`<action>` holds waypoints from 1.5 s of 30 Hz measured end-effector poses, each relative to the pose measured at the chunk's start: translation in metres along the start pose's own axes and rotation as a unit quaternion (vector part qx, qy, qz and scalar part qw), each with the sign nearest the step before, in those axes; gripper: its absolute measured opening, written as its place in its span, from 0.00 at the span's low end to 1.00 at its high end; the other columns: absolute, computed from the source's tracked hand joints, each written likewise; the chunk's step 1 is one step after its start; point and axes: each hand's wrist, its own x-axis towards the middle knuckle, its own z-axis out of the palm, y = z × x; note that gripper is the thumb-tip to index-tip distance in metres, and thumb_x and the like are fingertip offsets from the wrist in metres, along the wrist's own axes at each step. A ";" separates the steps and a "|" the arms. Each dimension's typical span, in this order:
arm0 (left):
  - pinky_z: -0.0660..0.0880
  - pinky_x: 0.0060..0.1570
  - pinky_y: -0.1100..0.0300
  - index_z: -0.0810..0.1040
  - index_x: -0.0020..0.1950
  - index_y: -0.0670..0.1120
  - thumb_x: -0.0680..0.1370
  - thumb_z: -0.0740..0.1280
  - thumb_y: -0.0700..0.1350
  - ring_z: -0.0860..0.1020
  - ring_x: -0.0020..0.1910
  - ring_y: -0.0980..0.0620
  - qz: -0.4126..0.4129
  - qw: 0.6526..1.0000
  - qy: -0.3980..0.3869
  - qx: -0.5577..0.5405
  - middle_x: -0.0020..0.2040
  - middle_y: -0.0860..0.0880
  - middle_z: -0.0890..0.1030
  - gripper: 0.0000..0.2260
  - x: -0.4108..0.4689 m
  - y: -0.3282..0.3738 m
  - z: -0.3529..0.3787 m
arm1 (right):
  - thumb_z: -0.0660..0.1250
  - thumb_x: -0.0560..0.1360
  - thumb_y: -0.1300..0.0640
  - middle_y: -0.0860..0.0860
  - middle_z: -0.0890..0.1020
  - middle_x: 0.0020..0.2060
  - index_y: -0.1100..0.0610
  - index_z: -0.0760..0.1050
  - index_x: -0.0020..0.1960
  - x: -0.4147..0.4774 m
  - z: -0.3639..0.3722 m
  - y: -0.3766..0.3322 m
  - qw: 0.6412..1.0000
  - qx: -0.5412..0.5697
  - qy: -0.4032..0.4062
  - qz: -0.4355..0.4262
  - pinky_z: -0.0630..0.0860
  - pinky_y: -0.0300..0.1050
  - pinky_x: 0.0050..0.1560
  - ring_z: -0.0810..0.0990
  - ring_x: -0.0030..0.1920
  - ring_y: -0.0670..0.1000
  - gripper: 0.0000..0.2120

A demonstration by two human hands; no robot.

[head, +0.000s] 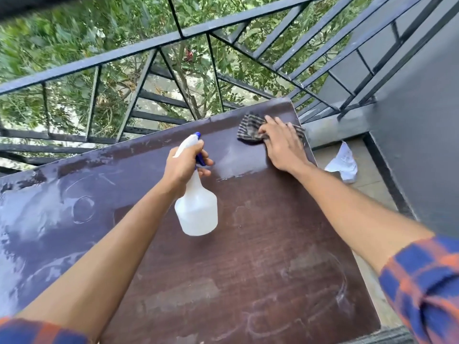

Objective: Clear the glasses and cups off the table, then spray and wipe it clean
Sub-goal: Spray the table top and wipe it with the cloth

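Observation:
A dark brown table (248, 256) fills the lower view, dusty, with ring marks and a wet streak near the far right corner. My left hand (183, 167) grips the neck of a white spray bottle (197, 212) with a blue trigger, held above the table's middle. My right hand (280, 142) presses flat on a striped grey cloth (248, 130) at the table's far right corner. No glasses or cups are in view.
A black metal railing (154, 53) runs along the table's far edge, with trees behind it. A crumpled white paper (344, 162) lies on the tiled floor to the right. A grey wall (422, 120) rises at the right.

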 end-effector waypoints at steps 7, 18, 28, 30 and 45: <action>0.73 0.25 0.63 0.77 0.43 0.38 0.84 0.63 0.46 0.78 0.27 0.48 0.003 1.000 -0.015 0.002 0.41 0.38 0.80 0.14 -0.014 -0.003 0.016 | 0.57 0.79 0.64 0.51 0.59 0.80 0.48 0.68 0.60 0.008 -0.022 0.038 0.993 0.027 0.013 0.116 0.59 0.59 0.76 0.54 0.80 0.59 0.15; 0.73 0.26 0.63 0.77 0.42 0.39 0.83 0.64 0.45 0.78 0.25 0.49 -0.009 1.000 -0.005 -0.009 0.39 0.39 0.81 0.13 -0.049 -0.028 0.022 | 0.61 0.78 0.63 0.53 0.66 0.77 0.52 0.72 0.60 -0.124 -0.015 0.031 0.998 0.007 0.018 0.065 0.54 0.60 0.77 0.61 0.78 0.58 0.13; 0.76 0.27 0.62 0.78 0.45 0.38 0.83 0.63 0.46 0.80 0.28 0.50 -0.023 0.998 0.059 -0.018 0.44 0.36 0.81 0.13 -0.081 -0.056 -0.022 | 0.63 0.77 0.55 0.53 0.60 0.79 0.45 0.51 0.81 -0.048 0.015 -0.077 0.995 -0.063 -0.078 0.029 0.52 0.63 0.76 0.60 0.78 0.58 0.36; 0.76 0.28 0.62 0.79 0.44 0.38 0.83 0.63 0.46 0.80 0.28 0.49 -0.028 0.997 0.071 -0.016 0.42 0.37 0.82 0.14 -0.087 -0.062 -0.028 | 0.61 0.78 0.48 0.52 0.61 0.79 0.45 0.53 0.81 -0.071 0.041 -0.108 0.990 -0.083 -0.110 -0.034 0.53 0.63 0.76 0.60 0.78 0.58 0.33; 0.75 0.40 0.52 0.79 0.41 0.41 0.82 0.64 0.47 0.79 0.28 0.46 -0.030 0.995 0.082 -0.047 0.37 0.41 0.83 0.14 -0.119 -0.087 -0.025 | 0.60 0.77 0.58 0.53 0.69 0.73 0.47 0.63 0.75 -0.087 -0.009 -0.010 0.992 -0.090 -0.006 0.091 0.63 0.63 0.71 0.67 0.72 0.60 0.28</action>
